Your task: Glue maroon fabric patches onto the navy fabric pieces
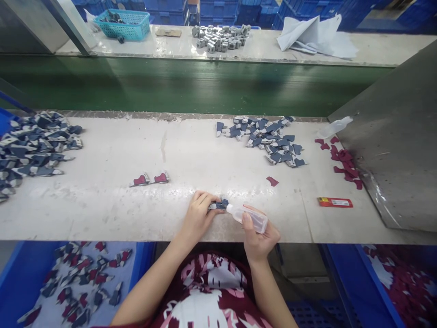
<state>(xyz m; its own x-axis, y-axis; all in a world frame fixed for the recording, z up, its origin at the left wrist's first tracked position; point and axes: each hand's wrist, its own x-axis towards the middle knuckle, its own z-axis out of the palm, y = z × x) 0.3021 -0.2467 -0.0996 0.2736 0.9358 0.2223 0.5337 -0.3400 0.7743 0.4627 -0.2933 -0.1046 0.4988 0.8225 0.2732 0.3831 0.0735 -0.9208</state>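
On the table [102, 209], left to right: a blue heap [37, 146]; two red-faced parts [161, 177]; the left hand [198, 215], pinching a blue part [221, 204] near the front edge; a bottle [251, 219], tip at that part, gripped by the right hand [261, 238]; one red piece [272, 181]; a red pile [346, 163].

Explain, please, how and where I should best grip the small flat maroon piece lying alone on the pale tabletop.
I would pinch the maroon piece across its long edges, from above: it looks thin and elongated, with bare tabletop around it. The right hand is nearer, but holds a translucent plastic bottle.
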